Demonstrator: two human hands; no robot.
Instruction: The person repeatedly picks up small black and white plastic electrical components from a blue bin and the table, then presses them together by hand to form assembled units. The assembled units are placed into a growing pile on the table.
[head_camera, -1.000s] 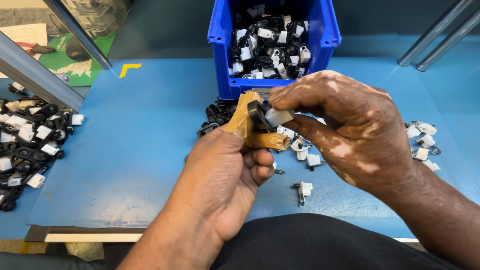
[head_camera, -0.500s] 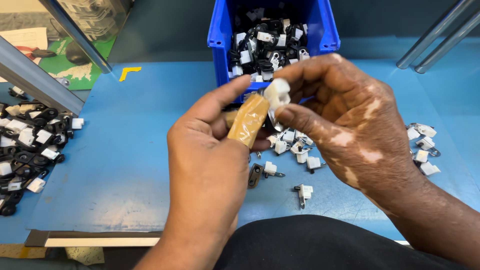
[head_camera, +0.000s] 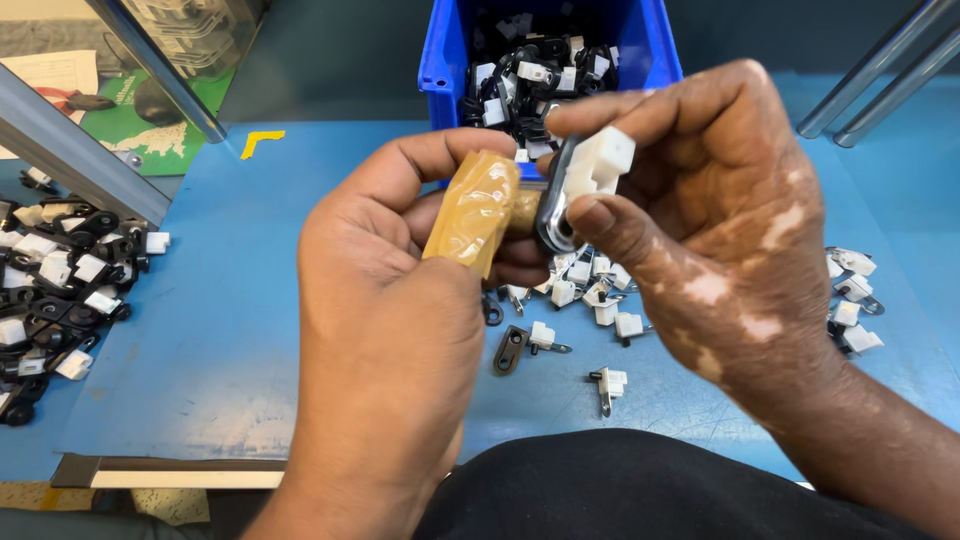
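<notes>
While both hands are up close over the blue worktop (head_camera: 250, 300), the right hand (head_camera: 720, 230) has its grip clamped on a small white plastic block (head_camera: 598, 163) with a dark metal bracket (head_camera: 553, 212) attached, thumb underneath and fingers curled over the top. The left hand (head_camera: 390, 300) sits just beside it; its thumb (head_camera: 473, 212) is wrapped in tan tape and points toward the bracket, fingers curled in toward the same piece from below. Can't tell for sure whether the left one is actually pinching the part or just steadying it.

Right behind the hands is a blue bin (head_camera: 445, 60) full of the same black and white parts. More white clips (head_camera: 590, 290) are scattered on the worktop under the hands, one loose black bracket (head_camera: 509, 350) among them, a few more clips (head_camera: 850, 300) off to the right, and a big pile of assembled pieces (head_camera: 55, 290) on the far left. Slanted metal rails (head_camera: 870, 90) at upper right.
</notes>
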